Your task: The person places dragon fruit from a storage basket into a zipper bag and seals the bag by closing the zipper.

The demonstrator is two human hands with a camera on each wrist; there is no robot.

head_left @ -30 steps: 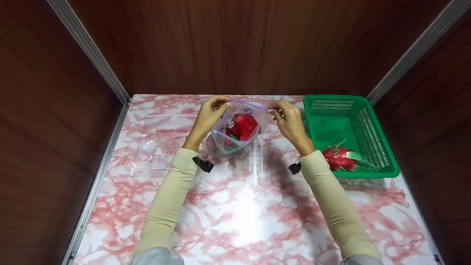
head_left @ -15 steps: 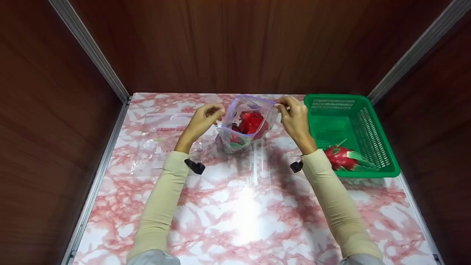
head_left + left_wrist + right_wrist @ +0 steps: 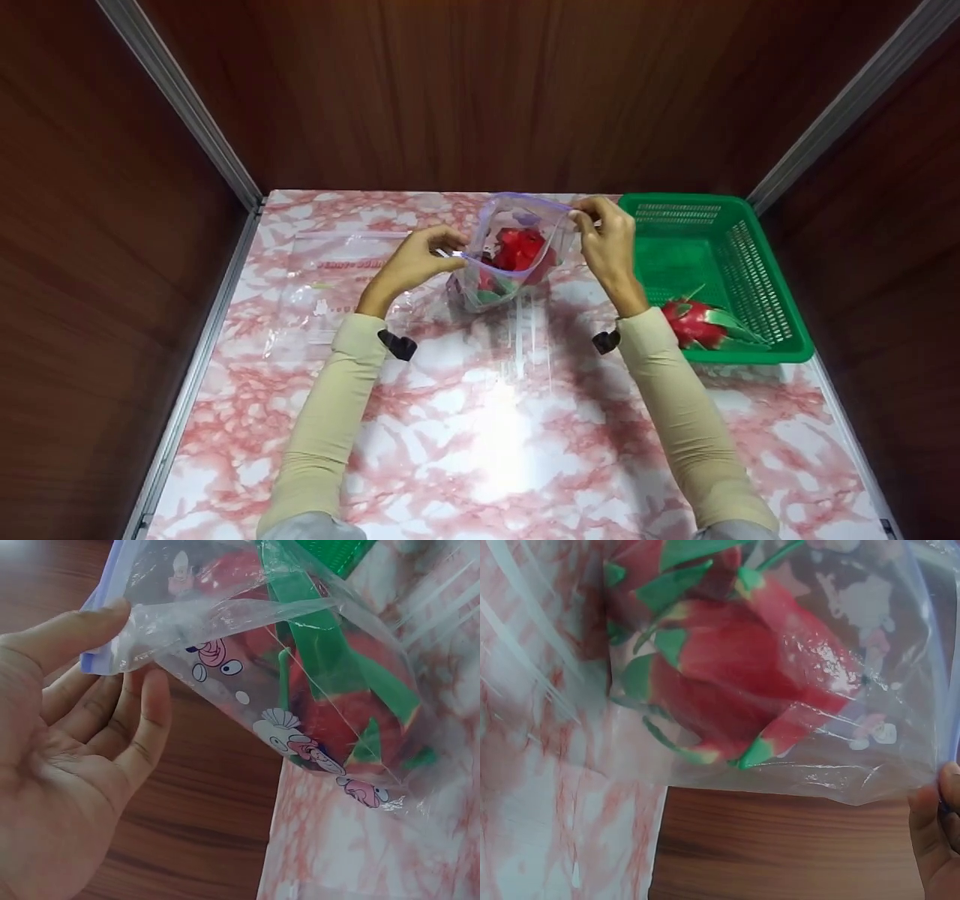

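A clear zip bag [image 3: 480,291] with a purple zip edge stands near the table's back, its mouth spread. Red dragon fruits [image 3: 523,249] with green-tipped scales lie inside; the right wrist view shows one dragon fruit [image 3: 727,675] close through the printed plastic, part of another beside it. My left hand [image 3: 414,264] pinches the zip's near left corner between thumb and fingers, as the left wrist view also shows. The far right corner of the mouth is pinched by my right hand [image 3: 611,244]; in the right wrist view only some of its fingertips [image 3: 926,821] show.
At the right stands a green plastic basket [image 3: 780,300] holding one dragon fruit [image 3: 694,324]. Another clear printed bag [image 3: 330,296] lies flat at the left. Brown wooden panels [image 3: 480,97] enclose the back and sides of the marbled table [image 3: 450,442].
The left hand let go of the bag's left edge, moved back and now pinches the near left corner. The right hand has shifted slightly right, drawing the bag along and widening its mouth.
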